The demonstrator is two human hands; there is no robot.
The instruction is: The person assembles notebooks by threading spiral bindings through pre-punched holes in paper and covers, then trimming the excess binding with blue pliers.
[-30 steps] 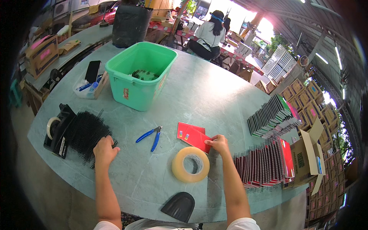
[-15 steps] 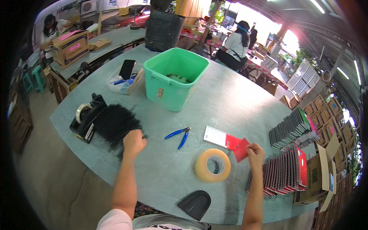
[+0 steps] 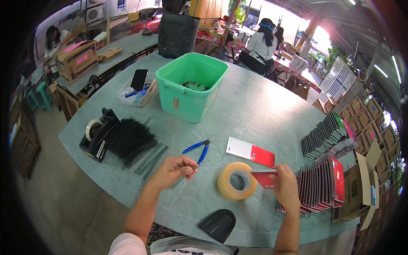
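My left hand (image 3: 174,172) is closed in a pinch, with a thin black spiral binding coil (image 3: 177,182) showing under its fingers; most of that coil is hidden by the hand. Between thumb and fingers, my right hand (image 3: 285,187) grips a small red-covered notebook (image 3: 264,177), tilted above the table beside the tape roll. Another red and white notepad (image 3: 248,151) lies flat just beyond it. Blue-handled pliers (image 3: 198,148) rest past my left fingertips. To the left, a heap of black spiral coils (image 3: 131,140) is spread out, a few lying apart from the pile.
A wide tape roll (image 3: 227,193) and a black rounded piece (image 3: 219,224) lie nearby. A green bin (image 3: 182,102), tape dispenser (image 3: 95,138) and phone tray (image 3: 138,95) stand farther off. Bound notebooks (image 3: 316,182) and an open carton (image 3: 355,191) occupy the right. Co-workers sit beyond.
My left hand has come right from the coil heap, now with a coil, leaving several coils strewn beside the heap. My right hand has turned the red notebook and drawn it toward me.
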